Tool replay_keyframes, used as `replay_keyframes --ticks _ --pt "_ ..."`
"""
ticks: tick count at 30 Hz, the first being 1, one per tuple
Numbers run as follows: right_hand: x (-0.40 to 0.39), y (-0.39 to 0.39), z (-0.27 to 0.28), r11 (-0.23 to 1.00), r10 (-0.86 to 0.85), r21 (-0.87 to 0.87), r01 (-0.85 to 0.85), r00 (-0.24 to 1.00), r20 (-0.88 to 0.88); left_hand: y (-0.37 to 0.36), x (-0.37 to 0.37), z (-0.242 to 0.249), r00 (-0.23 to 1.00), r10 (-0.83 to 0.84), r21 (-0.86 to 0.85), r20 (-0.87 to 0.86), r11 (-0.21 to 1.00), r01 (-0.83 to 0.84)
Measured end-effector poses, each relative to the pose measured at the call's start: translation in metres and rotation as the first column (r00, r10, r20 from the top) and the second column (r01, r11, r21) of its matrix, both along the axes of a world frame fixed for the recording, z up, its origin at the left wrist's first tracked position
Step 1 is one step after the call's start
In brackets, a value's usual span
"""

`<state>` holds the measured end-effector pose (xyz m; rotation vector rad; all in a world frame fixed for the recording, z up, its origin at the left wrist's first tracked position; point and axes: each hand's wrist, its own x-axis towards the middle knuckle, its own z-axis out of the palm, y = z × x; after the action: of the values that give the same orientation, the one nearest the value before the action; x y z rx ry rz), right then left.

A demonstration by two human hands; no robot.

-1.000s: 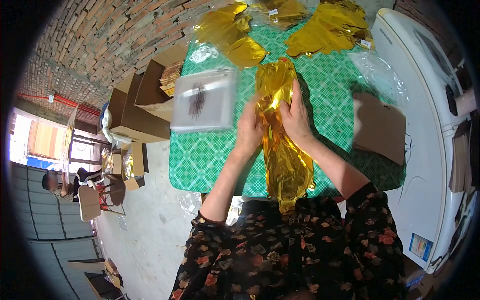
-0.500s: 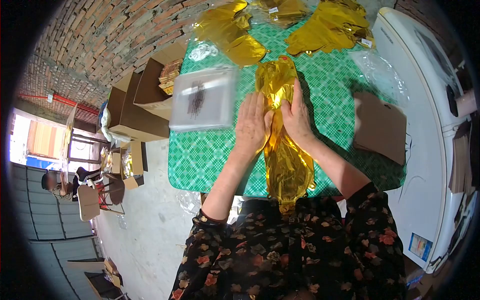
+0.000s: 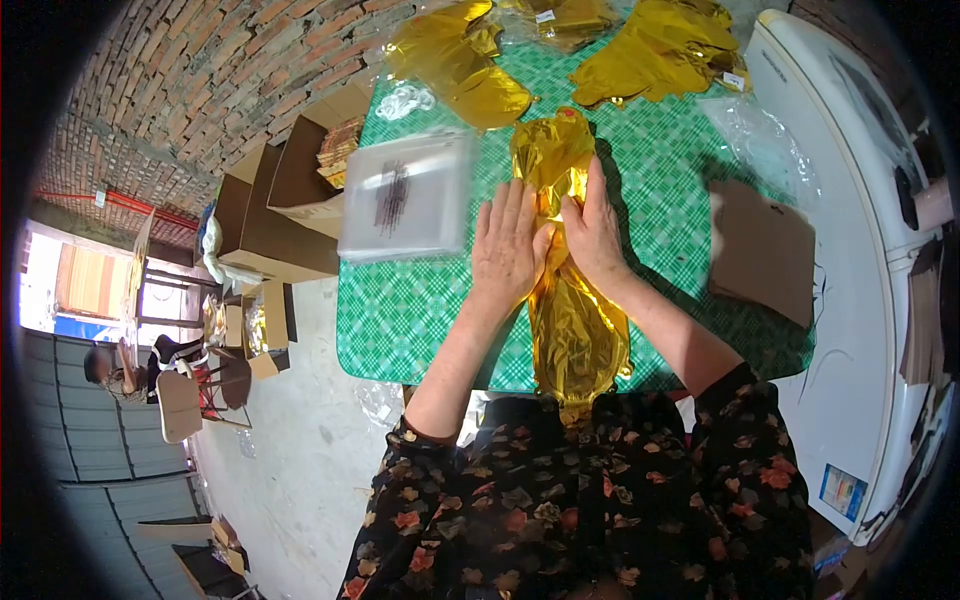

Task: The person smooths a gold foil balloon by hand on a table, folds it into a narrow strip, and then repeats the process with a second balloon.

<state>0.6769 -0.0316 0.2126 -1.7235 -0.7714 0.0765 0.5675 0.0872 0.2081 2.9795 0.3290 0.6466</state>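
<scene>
A long gold foil piece [image 3: 578, 335] lies lengthwise on the green checked tablecloth [image 3: 420, 320], its near end reaching the table's front edge. My left hand [image 3: 508, 240] rests flat on the foil's left side, palm down, with the fingers stretched out and the thumb over the foil. On the right side, my right hand [image 3: 594, 232] presses along the foil's edge, fingers straight and pointing away from me, thumb on the foil. The two thumbs are close together near the narrow middle of the foil. Neither hand is wrapped round anything.
Clear plastic bags [image 3: 405, 200] lie stacked at the left, cardboard sheets [image 3: 762, 255] at the right. More gold foil [image 3: 655, 55] lies along the far side. Open boxes [image 3: 285, 215] stand left of the table, a white fridge [image 3: 840, 300] right. A person [image 3: 125, 372] is far left.
My left hand's fingers have spread slightly, and its thumb has shifted a little on the foil. My right hand is nearly unmoved.
</scene>
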Motion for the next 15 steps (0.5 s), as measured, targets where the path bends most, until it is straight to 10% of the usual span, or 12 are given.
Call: replay_keyframes --ticks 15 --pt "0.002 0.003 -0.009 0.998 -0.057 0.02 0.055 0.993 0.104 -0.002 0.0 0.005 0.999 0.028 -0.062 0.024 0.998 -0.027"
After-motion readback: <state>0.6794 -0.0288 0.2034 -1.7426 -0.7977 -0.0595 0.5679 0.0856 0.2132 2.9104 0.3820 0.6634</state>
